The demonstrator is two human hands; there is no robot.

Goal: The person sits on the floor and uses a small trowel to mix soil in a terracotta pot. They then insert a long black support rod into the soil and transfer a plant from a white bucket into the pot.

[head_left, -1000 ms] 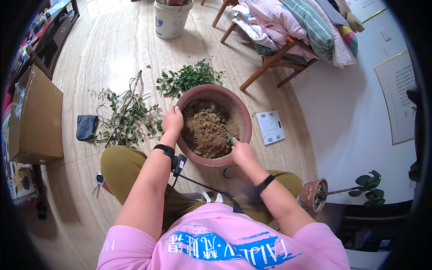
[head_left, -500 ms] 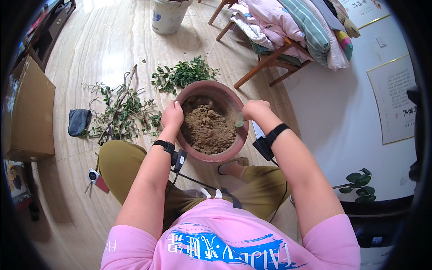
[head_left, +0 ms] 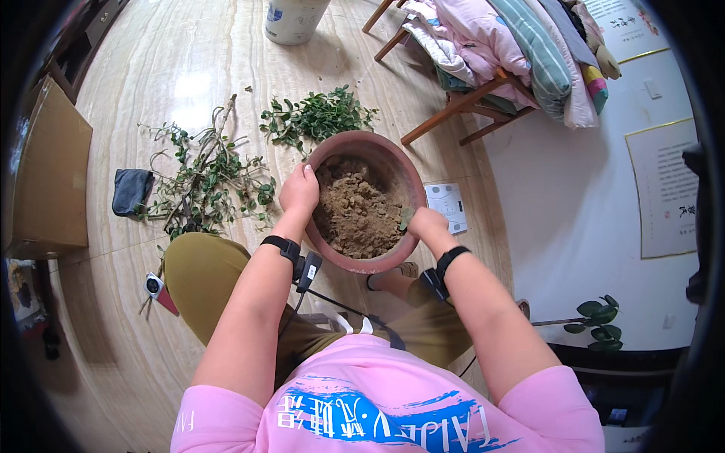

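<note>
My left hand is closed on the left rim of a large reddish-brown pot, which holds dry brown soil in clods and crumbs. At the pot's right side, my right hand is closed round a small scoop, partly hidden at the inner wall; its handle is covered by my fingers. Leafy cut branches lie left of the pot, and a pile of green sprigs lies just behind it.
A cardboard box, dark cloth and phone are at left. A white bucket stands behind. At right are a white scale, a wooden chair piled with bedding, and a potted plant.
My right hand rose from inside the pot to its upper right rim half a second ago, and is now lower, beside the rim. My left hand stays on the rim.
</note>
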